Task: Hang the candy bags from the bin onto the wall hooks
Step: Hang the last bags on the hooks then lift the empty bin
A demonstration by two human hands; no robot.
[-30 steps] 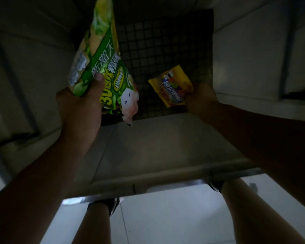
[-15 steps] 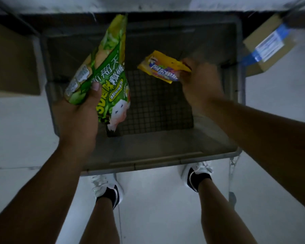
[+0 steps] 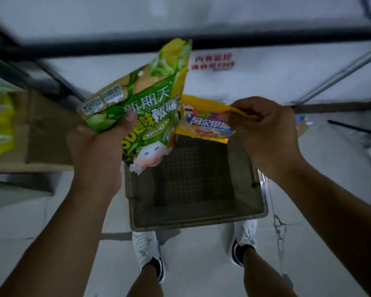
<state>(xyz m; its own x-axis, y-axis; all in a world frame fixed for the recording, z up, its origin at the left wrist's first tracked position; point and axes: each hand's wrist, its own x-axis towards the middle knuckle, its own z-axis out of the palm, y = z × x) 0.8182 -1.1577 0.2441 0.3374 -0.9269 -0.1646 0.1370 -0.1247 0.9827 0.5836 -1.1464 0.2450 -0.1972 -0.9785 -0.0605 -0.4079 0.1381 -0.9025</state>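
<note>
The left hand (image 3: pixel 94 151) grips a green bag (image 3: pixel 141 108) by its lower left edge. The thumb is pressed across the front and the fingers are hidden behind. The bag is tilted, with its top corner leaning toward 1 o'clock and its bottom corner hanging over the far left corner of the bin (image 3: pixel 198 222).

The right hand (image 3: pixel 268 133) pinches a yellow bag (image 3: pixel 204 118) at its right end, fingers curled round the edge. That bag lies nearly flat and stretches from the hand toward 9 o'clock. Its left end meets the green bag's right edge; I cannot tell whether the two touch or only overlap in the view.

Both bags are in the air above the far side of the bin, which stands on the floor (image 3: pixel 201 275) at 12 o'clock from the person's feet. The bin is grey, and its dark mesh bottom shows. One white shoe (image 3: pixel 146 247) sits at 7 o'clock of the bin, just beside its near left corner. The other shoe (image 3: pixel 244 239) is at 5 o'clock.

At 9 o'clock of the green bag is a cardboard box (image 3: pixel 49 129), blurred. A yellow pack (image 3: pixel 2 125) shows at the far left edge, too blurred to read. Red writing (image 3: pixel 212 62) is on the white wall at 12 o'clock of the yellow bag, under a dark bar (image 3: pixel 266 38) that runs across the picture. A metal pole (image 3: pixel 341 71) slants at 2 o'clock of the right hand.
</note>
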